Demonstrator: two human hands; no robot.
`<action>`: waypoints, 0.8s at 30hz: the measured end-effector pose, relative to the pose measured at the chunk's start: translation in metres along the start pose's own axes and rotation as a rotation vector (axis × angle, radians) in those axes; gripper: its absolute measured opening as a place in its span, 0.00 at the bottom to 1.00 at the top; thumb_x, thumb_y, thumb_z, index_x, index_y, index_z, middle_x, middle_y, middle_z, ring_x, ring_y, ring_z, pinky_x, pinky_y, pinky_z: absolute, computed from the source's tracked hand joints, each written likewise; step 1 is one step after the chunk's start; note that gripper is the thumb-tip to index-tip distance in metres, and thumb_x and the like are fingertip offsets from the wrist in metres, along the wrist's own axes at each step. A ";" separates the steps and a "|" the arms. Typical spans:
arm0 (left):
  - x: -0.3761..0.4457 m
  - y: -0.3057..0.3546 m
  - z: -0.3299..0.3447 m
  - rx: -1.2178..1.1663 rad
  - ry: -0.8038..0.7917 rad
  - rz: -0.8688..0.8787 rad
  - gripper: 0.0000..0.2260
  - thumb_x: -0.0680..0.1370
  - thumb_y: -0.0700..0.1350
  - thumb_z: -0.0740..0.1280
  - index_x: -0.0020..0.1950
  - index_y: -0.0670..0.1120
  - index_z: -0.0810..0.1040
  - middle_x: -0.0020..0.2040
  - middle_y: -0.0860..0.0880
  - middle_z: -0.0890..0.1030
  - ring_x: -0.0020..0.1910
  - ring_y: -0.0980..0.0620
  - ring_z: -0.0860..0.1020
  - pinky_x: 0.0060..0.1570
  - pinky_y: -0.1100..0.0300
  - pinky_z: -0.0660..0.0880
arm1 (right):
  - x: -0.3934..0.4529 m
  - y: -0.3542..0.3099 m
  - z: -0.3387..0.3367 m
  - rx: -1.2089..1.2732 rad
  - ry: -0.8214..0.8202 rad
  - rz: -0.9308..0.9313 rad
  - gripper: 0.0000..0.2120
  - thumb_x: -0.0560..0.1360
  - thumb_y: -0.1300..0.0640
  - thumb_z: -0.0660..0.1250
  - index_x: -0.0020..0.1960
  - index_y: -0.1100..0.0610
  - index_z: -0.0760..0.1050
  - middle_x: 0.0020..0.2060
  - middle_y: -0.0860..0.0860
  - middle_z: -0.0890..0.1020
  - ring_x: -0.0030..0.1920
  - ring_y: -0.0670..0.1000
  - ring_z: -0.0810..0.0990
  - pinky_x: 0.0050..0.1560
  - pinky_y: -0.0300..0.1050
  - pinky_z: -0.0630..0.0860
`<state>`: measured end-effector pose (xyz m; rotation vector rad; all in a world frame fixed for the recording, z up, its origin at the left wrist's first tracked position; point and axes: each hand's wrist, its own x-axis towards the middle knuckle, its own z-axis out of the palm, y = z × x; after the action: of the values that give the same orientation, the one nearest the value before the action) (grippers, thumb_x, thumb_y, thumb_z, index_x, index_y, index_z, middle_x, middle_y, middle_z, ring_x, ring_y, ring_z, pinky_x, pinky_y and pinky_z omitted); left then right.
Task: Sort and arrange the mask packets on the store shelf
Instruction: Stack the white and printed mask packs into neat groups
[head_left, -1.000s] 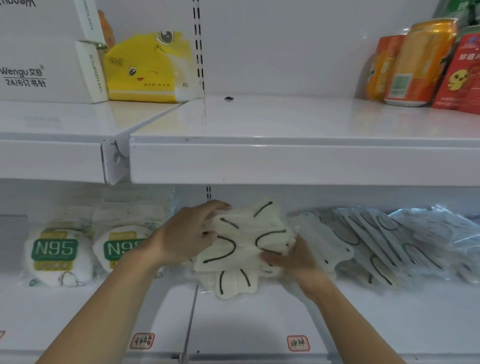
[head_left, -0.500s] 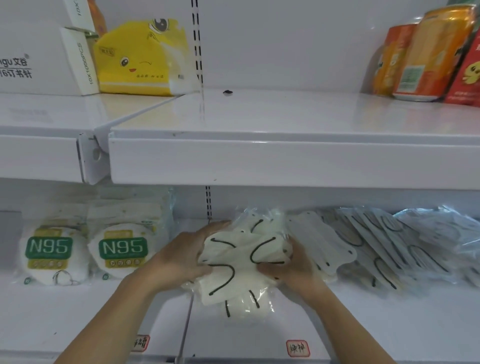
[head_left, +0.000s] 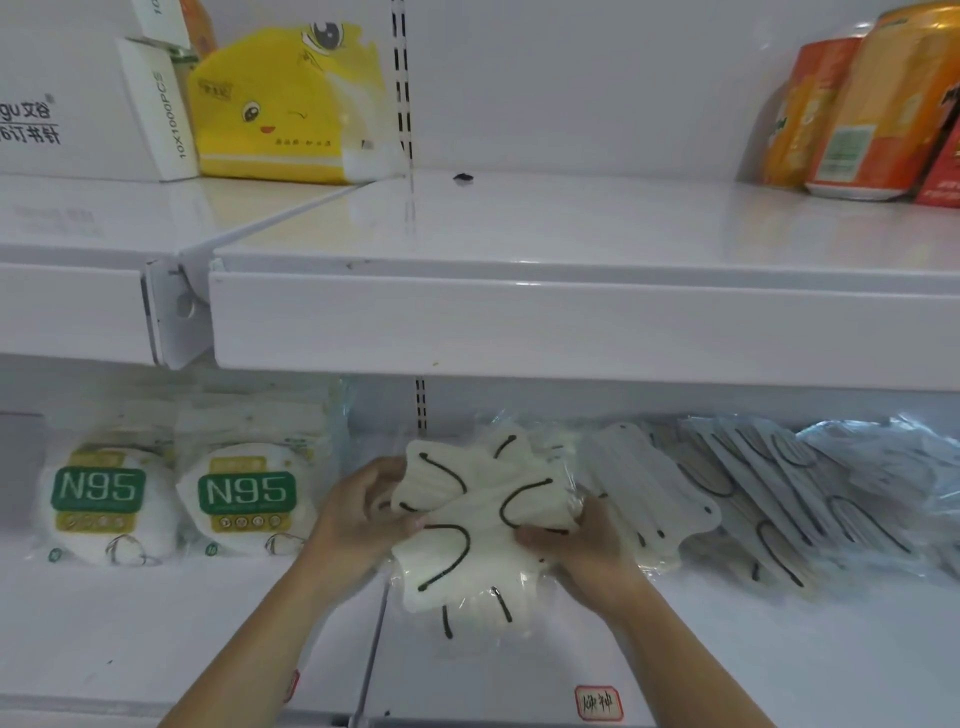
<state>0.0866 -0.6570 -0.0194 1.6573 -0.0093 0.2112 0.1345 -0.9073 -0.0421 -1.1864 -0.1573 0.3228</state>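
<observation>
On lower shelf (head_left: 727, 639) | mask packets (head_left: 483, 519) between left hand (head_left: 358, 519), right hand (head_left: 582, 551) fingers

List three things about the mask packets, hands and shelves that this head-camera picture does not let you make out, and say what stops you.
- Packet count in the held bundle of mask packets: they overlap, and the left hand and right hand cover its sides.
- Back of the lower shelf: hidden by the upper shelf.
- Orange cans: cut off by the right edge.
- Small print on the N95 packets: too small.
</observation>
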 end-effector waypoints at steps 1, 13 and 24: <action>-0.002 -0.006 0.001 -0.052 0.000 -0.018 0.28 0.65 0.29 0.79 0.61 0.48 0.77 0.56 0.56 0.85 0.60 0.62 0.80 0.50 0.67 0.79 | 0.001 0.000 0.000 -0.005 -0.002 0.002 0.24 0.64 0.72 0.78 0.59 0.72 0.77 0.52 0.71 0.83 0.53 0.72 0.83 0.52 0.65 0.80; -0.010 -0.046 0.000 0.057 0.103 0.029 0.33 0.72 0.47 0.79 0.72 0.64 0.67 0.70 0.61 0.73 0.69 0.62 0.72 0.73 0.46 0.69 | -0.005 -0.037 -0.002 0.220 0.212 -0.165 0.16 0.74 0.67 0.71 0.61 0.65 0.79 0.55 0.62 0.84 0.53 0.61 0.85 0.50 0.57 0.84; -0.029 -0.010 0.025 -0.162 -0.049 -0.098 0.25 0.67 0.67 0.71 0.59 0.55 0.79 0.52 0.49 0.85 0.52 0.48 0.83 0.52 0.54 0.79 | -0.020 -0.010 0.018 0.472 0.220 -0.014 0.11 0.78 0.69 0.68 0.61 0.65 0.79 0.53 0.61 0.82 0.51 0.59 0.85 0.40 0.51 0.83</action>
<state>0.0623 -0.6840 -0.0356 1.4974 0.0171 0.0925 0.1118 -0.9010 -0.0250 -0.7454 0.0998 0.1991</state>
